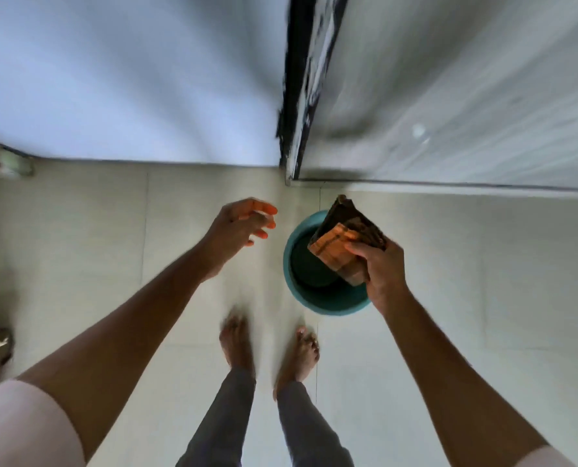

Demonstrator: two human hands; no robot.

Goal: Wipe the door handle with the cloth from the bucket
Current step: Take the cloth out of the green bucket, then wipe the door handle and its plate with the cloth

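One folded cloth, orange-and-brown checked fabric (343,244), is up in the right hand (383,273), held directly over the round teal plastic bucket (331,303) that sits on the pale tiled floor (449,281). Fingers (360,248) pinching the cloth's lower end, thumb side w/ the rest of the fold sticking up and away from the bucket. Looks soft and limp, light, prob damp given where it came from, so I'd guess it flops if held by one corner; better bunched in the palm, w/ a pad of fabric left free to wrap the handle. Not fragile, no slip worry.

Left hand (237,227) hangs empty just left of the bucket, fingers spread and loosely curled, blurred.

Bucket: smooth rim, dark inside, contents can't tell. Beyond it, a dark door edge (297,96) and a grey panel to the right; no handle in view. Bare feet on the near side of the bucket.
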